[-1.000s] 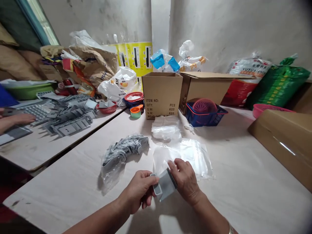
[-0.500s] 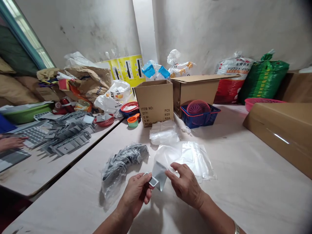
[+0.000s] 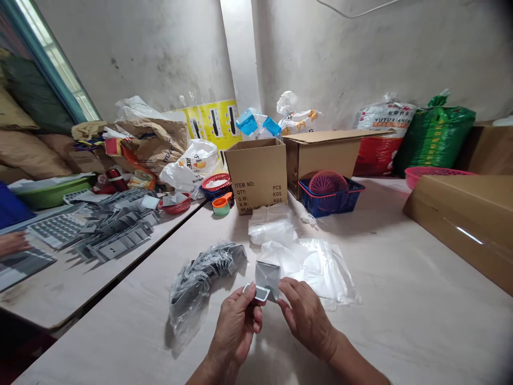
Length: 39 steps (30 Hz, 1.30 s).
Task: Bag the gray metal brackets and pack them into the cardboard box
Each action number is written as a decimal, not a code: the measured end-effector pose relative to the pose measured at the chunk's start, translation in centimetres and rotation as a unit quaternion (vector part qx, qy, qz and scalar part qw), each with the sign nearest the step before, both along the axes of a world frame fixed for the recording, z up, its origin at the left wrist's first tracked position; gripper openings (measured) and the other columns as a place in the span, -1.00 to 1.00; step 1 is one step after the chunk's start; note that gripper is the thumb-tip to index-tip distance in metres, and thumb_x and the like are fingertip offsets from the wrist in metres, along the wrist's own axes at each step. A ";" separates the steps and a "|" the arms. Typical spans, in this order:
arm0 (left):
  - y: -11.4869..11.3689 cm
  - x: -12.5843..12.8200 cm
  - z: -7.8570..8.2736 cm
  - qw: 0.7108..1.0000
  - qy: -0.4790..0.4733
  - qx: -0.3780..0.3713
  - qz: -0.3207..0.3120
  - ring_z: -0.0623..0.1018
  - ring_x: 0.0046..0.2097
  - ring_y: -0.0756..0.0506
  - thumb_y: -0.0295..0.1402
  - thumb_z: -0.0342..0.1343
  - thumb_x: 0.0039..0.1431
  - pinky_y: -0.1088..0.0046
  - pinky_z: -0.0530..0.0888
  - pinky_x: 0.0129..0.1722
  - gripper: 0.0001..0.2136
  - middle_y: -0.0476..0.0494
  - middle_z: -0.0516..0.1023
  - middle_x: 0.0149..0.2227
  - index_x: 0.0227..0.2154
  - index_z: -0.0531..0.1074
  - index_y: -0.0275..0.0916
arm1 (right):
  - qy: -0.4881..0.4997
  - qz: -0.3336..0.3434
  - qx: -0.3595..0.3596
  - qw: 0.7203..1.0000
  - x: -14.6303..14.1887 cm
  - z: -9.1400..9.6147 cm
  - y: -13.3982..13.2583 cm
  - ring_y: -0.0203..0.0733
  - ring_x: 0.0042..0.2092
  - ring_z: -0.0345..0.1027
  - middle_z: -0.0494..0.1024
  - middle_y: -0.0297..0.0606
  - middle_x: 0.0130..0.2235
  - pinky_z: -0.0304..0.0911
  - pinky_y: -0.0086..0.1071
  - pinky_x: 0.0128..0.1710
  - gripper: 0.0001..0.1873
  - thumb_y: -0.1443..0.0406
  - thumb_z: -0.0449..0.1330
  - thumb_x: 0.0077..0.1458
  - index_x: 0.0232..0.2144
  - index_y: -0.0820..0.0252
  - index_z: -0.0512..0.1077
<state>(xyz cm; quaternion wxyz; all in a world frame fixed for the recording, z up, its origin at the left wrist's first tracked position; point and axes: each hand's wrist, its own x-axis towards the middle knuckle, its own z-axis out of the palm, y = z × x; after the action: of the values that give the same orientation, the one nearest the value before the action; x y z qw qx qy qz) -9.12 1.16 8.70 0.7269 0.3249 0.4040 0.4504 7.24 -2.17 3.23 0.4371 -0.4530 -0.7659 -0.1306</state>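
In front of me a bent grey piece (image 3: 267, 275) stands tilted above the table, its upright square panel shiny. A smaller flap with a white-bordered dark rectangle (image 3: 261, 293) projects at its lower left. My left hand (image 3: 239, 319) pinches this flap between thumb and fingers. My right hand (image 3: 306, 315) has its thumb and fingertips closed at the panel's right edge. Left of my hands lies a curved row of similar grey pieces in clear plastic (image 3: 204, 278). Behind my hands clear plastic bags (image 3: 326, 267) lie flat, with another stack of bags (image 3: 270, 224) beyond.
A cardboard box (image 3: 256, 171) and a blue basket (image 3: 332, 200) stand at the back. Another carton (image 3: 460, 224) sits at right. Across a table gap, left, are a heap of grey pieces (image 3: 120, 230) and another person's hand (image 3: 14, 243).
My hands have shifted slightly right with the grey piece. Its panel has turned upright to face me, and my right fingers have closed in at its edge.
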 end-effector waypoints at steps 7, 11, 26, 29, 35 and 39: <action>-1.3 0.7 -0.2 0.994 0.071 0.077 -0.026 0.24 -0.71 0.16 -0.16 0.24 -0.06 0.67 0.11 -0.78 -0.70 0.03 0.39 -0.64 -0.54 0.36 -0.33 | 0.015 0.033 -0.105 0.994 -0.8 1.2 -0.6 -0.08 -0.21 0.29 0.40 -0.07 -0.16 0.24 -0.24 -0.28 -0.53 0.29 0.04 0.10 0.08 0.26 0.14; -2.3 1.4 -0.4 0.986 0.117 0.088 -0.083 0.17 -0.72 0.17 -0.13 0.19 -0.01 0.65 -0.03 -0.75 -0.69 0.03 0.35 -0.66 -0.56 0.35 -0.32 | 0.052 0.036 -0.122 0.990 -1.1 1.2 -0.5 -0.19 -0.38 0.25 0.38 -0.22 -0.38 0.17 -0.36 -0.42 -0.74 0.39 -0.04 0.09 -0.16 0.20 0.32; -0.4 -0.8 -2.2 0.791 0.411 0.452 0.037 0.38 -0.35 -0.04 -0.47 0.08 -0.02 0.49 0.32 -0.38 -0.80 -0.08 0.37 -0.35 -0.27 0.34 -0.21 | 0.291 0.171 -0.243 0.909 0.9 2.5 0.3 -0.31 -0.40 0.21 0.38 -0.36 -0.47 0.12 -0.44 -0.38 -0.88 0.36 0.12 0.08 -0.45 0.18 0.44; -0.4 -0.8 -2.2 0.809 0.387 0.442 -0.010 0.34 -0.42 0.00 -0.43 0.03 0.07 0.51 0.28 -0.43 -0.96 -0.04 0.34 -0.44 -0.40 0.37 -0.22 | 0.322 0.181 -0.277 0.887 1.2 2.5 0.4 -0.31 -0.40 0.21 0.38 -0.35 -0.47 0.13 -0.43 -0.38 -0.86 0.30 0.14 0.08 -0.47 0.20 0.45; 0.0 -1.7 -2.3 0.894 0.288 0.344 -0.013 0.35 -0.43 0.02 -0.31 0.15 0.04 0.54 0.30 -0.44 -0.83 -0.01 0.34 -0.44 -0.30 0.37 -0.22 | 0.440 0.195 -0.350 0.804 1.8 2.9 0.4 -0.38 -0.50 0.07 0.33 -0.39 -0.51 0.05 -0.45 -0.47 -0.82 0.20 0.20 0.02 -0.47 0.21 0.48; 0.0 -1.6 -2.1 0.952 0.187 0.232 -0.069 0.44 -0.39 0.00 -0.25 0.20 -0.01 0.50 0.37 -0.43 -0.56 -0.08 0.43 -0.31 -0.05 0.30 -0.19 | 0.458 0.210 -0.375 0.778 2.0 3.0 0.4 -0.40 -0.51 0.01 0.33 -0.39 -0.51 -0.02 -0.43 -0.47 -0.77 0.16 0.20 0.02 -0.47 0.21 0.48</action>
<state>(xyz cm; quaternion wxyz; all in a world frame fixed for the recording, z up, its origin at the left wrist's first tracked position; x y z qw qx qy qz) -10.74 1.15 6.56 0.5718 0.5902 0.3938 0.4120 9.21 -1.81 6.21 0.5487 -0.4154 -0.5396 0.4850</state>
